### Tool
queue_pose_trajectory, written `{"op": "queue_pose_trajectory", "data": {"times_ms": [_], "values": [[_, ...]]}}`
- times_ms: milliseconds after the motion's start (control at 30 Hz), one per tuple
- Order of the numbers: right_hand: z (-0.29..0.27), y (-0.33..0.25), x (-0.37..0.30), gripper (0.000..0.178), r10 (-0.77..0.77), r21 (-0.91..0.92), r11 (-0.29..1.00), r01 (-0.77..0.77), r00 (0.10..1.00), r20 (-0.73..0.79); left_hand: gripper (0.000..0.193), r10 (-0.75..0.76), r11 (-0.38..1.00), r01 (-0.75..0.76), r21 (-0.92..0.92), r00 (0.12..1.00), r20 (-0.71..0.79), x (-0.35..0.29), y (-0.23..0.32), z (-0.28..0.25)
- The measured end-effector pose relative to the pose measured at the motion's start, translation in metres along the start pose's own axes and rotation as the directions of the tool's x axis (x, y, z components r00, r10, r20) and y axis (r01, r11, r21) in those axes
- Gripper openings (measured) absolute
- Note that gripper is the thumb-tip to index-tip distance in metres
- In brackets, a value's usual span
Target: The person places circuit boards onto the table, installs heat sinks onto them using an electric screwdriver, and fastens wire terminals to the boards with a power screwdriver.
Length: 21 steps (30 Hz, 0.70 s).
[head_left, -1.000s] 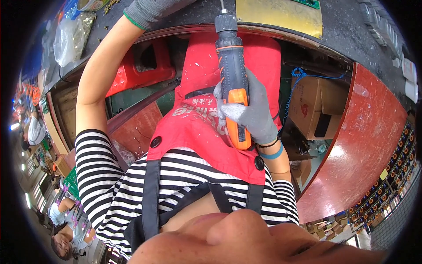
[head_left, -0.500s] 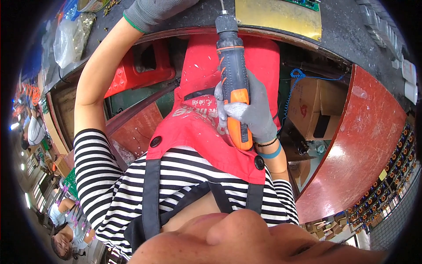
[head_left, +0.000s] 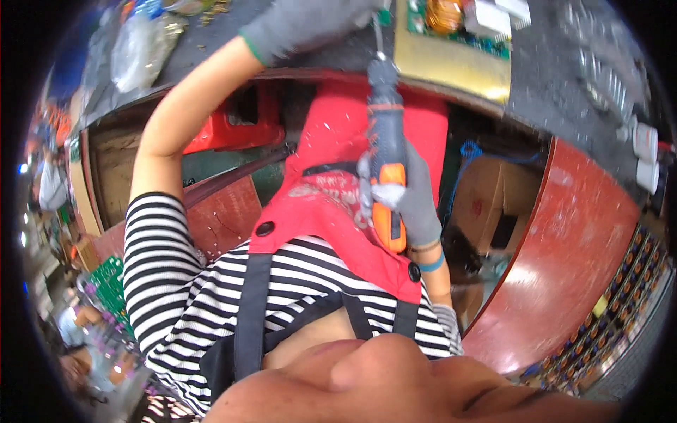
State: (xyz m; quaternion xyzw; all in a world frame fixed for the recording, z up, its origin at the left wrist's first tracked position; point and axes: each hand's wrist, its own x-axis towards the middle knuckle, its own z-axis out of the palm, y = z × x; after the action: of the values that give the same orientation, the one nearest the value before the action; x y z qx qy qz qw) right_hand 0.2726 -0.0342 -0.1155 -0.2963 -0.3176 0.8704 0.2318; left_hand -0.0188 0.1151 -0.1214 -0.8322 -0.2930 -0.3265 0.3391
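My right hand (head_left: 416,201), in a grey glove, is wrapped round the orange and black grip of a cordless electric screwdriver (head_left: 386,134). The tool points away from me, and its long thin bit (head_left: 379,35) reaches over the bench edge. My left hand (head_left: 307,28), in a grey glove with a green cuff, is stretched over the bench beside the bit. Its fingers are blurred near the upper edge, so their grip cannot be made out. Close to the bit lies a green circuit board (head_left: 458,35) with a copper coil and white blocks, on a yellow plate (head_left: 451,70).
On the dark bench, a clear plastic bag (head_left: 137,53) lies at the left and clear plastic trays (head_left: 603,84) at the right. Below the bench stand a red stool (head_left: 240,130) and a cardboard box (head_left: 486,197). A red panel (head_left: 557,261) curves along the right. Another person (head_left: 88,352) sits far left.
The view has shifted, bringing more of the bench and circuit board into sight. The left hand has moved right, towards the bit. The right hand still holds the screwdriver.
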Motion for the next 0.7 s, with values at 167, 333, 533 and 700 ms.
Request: {"op": "queue_pose_trajectory", "data": {"times_ms": [167,333,533,700], "values": [[-0.009,-0.011,-0.023,0.060,0.006,0.023,1.000,-0.004,0.998,-0.069,0.045,-0.110,0.991,0.131,-0.033,0.921,0.373,0.014,0.014,-0.022],[-0.031,-0.014,-0.050,0.067,-0.061,-0.099,0.994,0.055,0.996,-0.058,0.074,-0.199,0.936,0.308,-0.173,0.864,0.463,0.027,0.001,-0.070],[-0.033,-0.014,-0.043,0.067,-0.113,-0.119,0.987,0.110,0.993,-0.020,0.054,-0.893,0.187,0.836,-0.515,0.364,0.267,-0.020,-0.048,-0.120],[-0.032,-0.019,-0.034,0.066,-0.091,-0.249,0.964,0.096,0.995,0.032,0.031,-0.975,0.041,0.963,-0.266,-0.020,-0.223,-0.115,-0.045,-0.154]]}}
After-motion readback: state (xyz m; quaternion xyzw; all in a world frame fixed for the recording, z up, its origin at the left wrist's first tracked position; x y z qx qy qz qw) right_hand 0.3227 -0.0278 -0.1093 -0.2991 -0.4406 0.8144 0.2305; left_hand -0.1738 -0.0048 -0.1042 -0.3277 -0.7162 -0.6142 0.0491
